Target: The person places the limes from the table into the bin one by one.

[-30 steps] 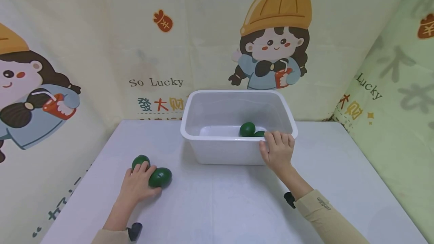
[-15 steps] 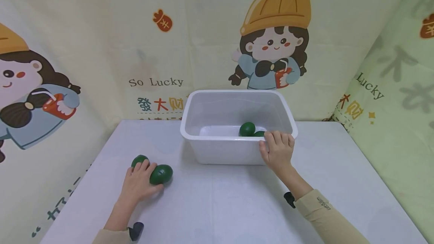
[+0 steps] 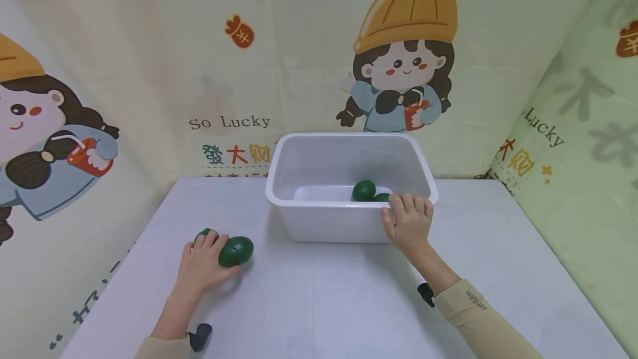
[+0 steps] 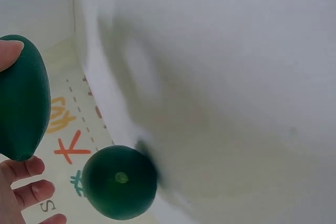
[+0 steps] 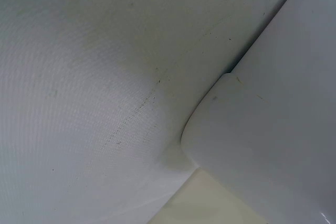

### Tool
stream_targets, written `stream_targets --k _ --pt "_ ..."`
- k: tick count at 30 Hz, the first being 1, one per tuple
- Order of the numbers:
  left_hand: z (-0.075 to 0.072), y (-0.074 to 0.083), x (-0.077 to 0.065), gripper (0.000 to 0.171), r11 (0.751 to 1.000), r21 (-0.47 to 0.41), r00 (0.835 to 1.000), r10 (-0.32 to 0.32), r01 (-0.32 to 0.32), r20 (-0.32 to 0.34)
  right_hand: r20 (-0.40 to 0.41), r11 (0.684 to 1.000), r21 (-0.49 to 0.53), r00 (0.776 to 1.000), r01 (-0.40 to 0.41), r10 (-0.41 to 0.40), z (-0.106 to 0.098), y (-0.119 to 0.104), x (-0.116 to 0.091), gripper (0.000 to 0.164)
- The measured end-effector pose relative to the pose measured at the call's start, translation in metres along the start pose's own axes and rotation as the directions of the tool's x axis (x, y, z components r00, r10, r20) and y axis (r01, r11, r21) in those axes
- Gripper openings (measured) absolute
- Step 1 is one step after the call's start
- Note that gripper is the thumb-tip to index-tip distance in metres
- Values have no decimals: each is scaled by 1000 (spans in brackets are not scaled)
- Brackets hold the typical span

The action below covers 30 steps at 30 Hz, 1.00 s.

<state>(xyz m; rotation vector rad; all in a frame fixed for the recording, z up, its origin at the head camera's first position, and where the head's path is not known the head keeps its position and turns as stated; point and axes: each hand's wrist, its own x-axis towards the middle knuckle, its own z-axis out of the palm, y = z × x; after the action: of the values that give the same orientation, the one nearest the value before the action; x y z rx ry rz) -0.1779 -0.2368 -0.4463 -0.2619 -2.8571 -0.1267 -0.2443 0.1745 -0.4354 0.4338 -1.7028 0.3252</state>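
Note:
My left hand (image 3: pixel 203 265) pinches a dark green avocado (image 3: pixel 236 251) between thumb and fingers. In the left wrist view, the thumb lies on the fruit's side, and its shadow falls on the table away from it. A second avocado (image 4: pixel 121 182) sits on the table just beyond the left fingers, mostly covered by them in the head view. The right hand (image 3: pixel 411 223) grips the front rim of a white plastic bin (image 3: pixel 334 223) near its right corner, fingers curled over the edge. Inside the bin lie a whole-looking avocado (image 3: pixel 364 190) and another avocado (image 3: pixel 381 198), partly hidden by the front wall.
The white table (image 3: pixel 309 303) reaches back to a printed cloth backdrop (image 3: pixel 309 71) with cartoon figures. Another stretch of cloth stands along each side. The bin is at the table's back edge, right of the left hand.
My left hand has taken the nearer avocado slightly upward in the head view, so it now covers more of the farther one. The right hand and the bin have stayed put.

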Motion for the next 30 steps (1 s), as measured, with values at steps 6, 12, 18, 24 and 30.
stream_targets --k 6,12,18,24,30 --pt "-6 1 3 66 1000 -2 1000 -13 13 1 -8 1000 -2 1000 5 -5 1 0 0 38" --pt "-13 3 6 67 1000 -6 1000 -25 25 0 -13 1000 -3 1000 2 -2 1 0 -1 37" --pt "-19 4 9 69 999 -3 999 -36 36 -2 -16 1000 4 1000 3 -3 1 0 -1 37" --pt "-25 6 12 68 999 -6 999 -45 45 -10 -19 1000 5 1000 3 -3 0 0 -2 38" --pt "-30 7 15 66 999 -11 998 -48 48 -40 -26 1000 9 1000 5 -5 0 0 -2 38"
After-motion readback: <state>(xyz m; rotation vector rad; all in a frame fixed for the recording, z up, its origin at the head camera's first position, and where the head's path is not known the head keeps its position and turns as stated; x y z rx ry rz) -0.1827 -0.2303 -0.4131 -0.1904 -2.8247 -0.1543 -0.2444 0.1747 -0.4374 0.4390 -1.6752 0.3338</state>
